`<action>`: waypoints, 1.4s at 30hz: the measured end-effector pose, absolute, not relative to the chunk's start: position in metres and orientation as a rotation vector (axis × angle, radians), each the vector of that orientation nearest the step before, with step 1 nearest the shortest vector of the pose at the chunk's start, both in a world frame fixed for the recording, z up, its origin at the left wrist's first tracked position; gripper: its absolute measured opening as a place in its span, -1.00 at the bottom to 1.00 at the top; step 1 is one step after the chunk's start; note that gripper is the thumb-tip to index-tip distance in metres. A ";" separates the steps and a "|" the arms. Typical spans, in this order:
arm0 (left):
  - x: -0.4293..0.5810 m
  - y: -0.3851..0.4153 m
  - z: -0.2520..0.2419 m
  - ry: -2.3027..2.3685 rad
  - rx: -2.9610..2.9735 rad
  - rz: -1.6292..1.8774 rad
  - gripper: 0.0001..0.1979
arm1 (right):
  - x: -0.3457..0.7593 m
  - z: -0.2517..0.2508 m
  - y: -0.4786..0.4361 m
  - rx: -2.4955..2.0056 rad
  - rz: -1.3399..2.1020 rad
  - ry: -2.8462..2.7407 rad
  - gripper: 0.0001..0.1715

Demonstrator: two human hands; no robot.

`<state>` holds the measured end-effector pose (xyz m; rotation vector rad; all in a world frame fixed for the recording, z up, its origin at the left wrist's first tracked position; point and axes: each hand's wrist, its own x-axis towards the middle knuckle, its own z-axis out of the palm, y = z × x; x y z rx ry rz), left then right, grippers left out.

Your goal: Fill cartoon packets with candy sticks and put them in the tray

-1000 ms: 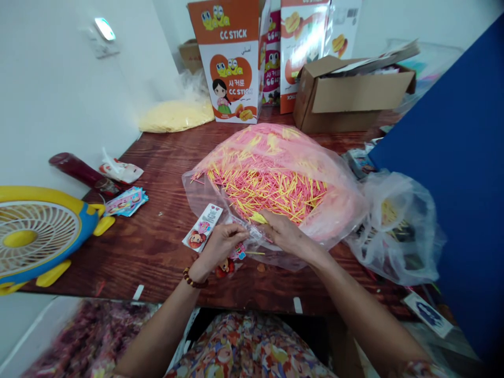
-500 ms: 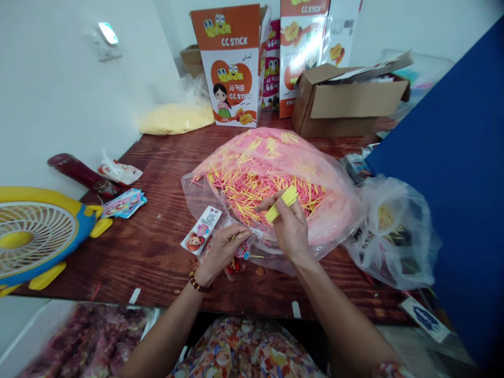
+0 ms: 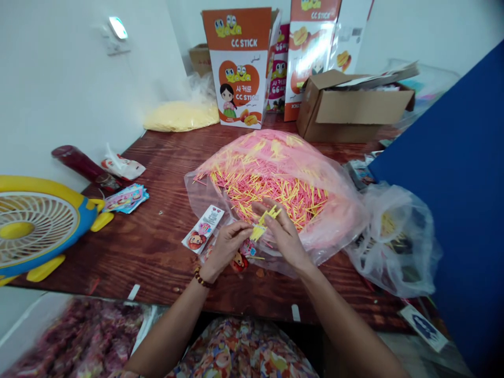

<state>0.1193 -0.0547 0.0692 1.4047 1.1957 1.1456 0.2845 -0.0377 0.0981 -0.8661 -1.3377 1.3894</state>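
A loose bundle of thin yellow sticks [image 3: 264, 223] lies in the fingers of my right hand [image 3: 289, 242], its ends fanned unevenly. My left hand [image 3: 230, 244], with a beaded bracelet at the wrist, is pinched closed against the bundle's left side. A small whitish strip shows there across the sticks; what exactly the left fingertips grip is too small to make out. Just beyond both hands, a big clear bag [image 3: 338, 210] gapes over a heap of pink and yellow sticks [image 3: 268, 191]. Under the left hand are printed wrappers [image 3: 239, 261], partly hidden, beside a printed card packet [image 3: 202, 229].
A yellow-and-blue fan [image 3: 84, 215], a dark red bottle [image 3: 82, 167] and printed packets [image 3: 126, 198] stand left. Cartons [image 3: 240, 73] and an open brown box [image 3: 350, 113] line the back. At right are a knotted plastic bag [image 3: 397, 241] and a blue panel [image 3: 452, 157].
The yellow bundle has tilted and spread in my right hand and moved left and down. My left hand has come up to touch it. The view has shifted slightly.
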 end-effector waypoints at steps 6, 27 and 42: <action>0.123 -0.051 0.073 1.180 1.330 1.186 -0.79 | 0.301 0.106 -0.035 -0.979 1.100 -1.863 -0.45; 0.118 -0.041 0.066 1.137 1.325 1.440 -0.84 | 0.315 0.123 -0.020 -0.951 0.839 -1.921 -0.85; 0.061 -0.039 0.091 1.469 1.602 1.324 -0.79 | 0.259 0.095 -0.001 -0.988 1.376 -1.473 -0.88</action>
